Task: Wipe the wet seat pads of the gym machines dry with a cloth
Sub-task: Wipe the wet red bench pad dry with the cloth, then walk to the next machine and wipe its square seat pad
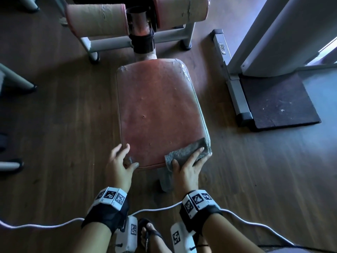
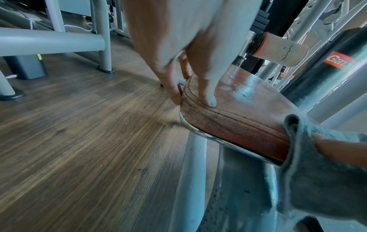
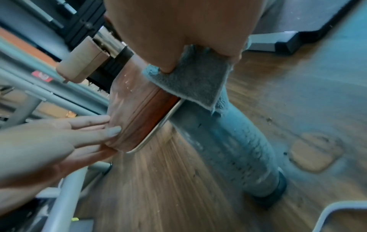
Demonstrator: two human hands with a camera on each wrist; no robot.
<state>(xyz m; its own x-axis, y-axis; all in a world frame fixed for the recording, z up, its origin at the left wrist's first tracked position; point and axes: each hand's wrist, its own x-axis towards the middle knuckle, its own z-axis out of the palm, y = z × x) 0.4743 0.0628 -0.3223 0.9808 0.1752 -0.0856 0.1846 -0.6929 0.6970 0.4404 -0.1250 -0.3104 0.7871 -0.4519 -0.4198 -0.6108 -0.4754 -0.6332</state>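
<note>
The red seat pad fills the middle of the head view, with wet shine on its top. A grey cloth lies folded over the pad's near right corner, hanging down the front edge. My right hand presses flat on the cloth with straight fingers, the thumb against the part over the front edge. My left hand rests at the near left corner. Its thumb is on top and its straight fingers lie along the side.
Two worn roller pads stand beyond the seat. A grey post carries the seat. A white machine frame and black mat are at right. Other machine legs stand left. A white cable crosses the wood floor by my sandalled foot.
</note>
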